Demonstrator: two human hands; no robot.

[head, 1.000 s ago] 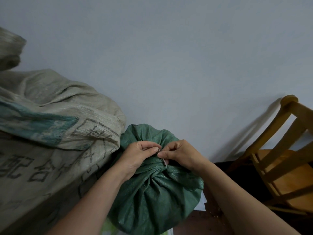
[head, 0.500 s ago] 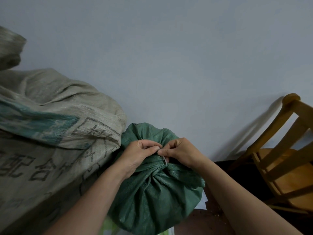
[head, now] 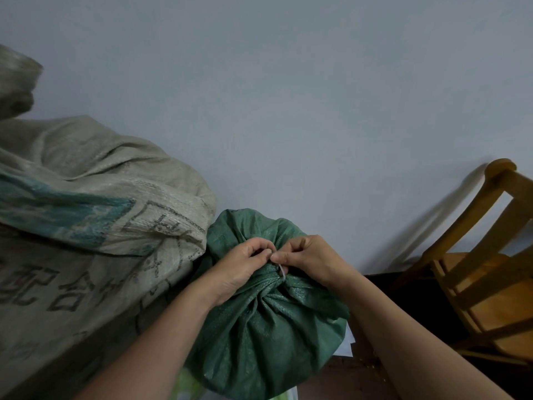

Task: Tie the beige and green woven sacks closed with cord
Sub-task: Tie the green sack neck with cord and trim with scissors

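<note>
Two hands meet on the gathered neck of the green sack [head: 268,336], which sits low in the centre, touching the beige sack [head: 86,226] on its left. The left hand [head: 242,267] and right hand [head: 311,261] are both curled, fingertips pinching the pale cord [head: 282,272] at the neck. A wooden chair [head: 476,269] stands off to the right.

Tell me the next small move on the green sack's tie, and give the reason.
Probably draw the two hands apart to cinch the cord tight. The left hand and right hand meet fingertip to fingertip at the gathered neck of the green sack, both apparently pinching the pale cord, which shows as a small loop there. Whether a knot is finished cannot be seen.
</note>
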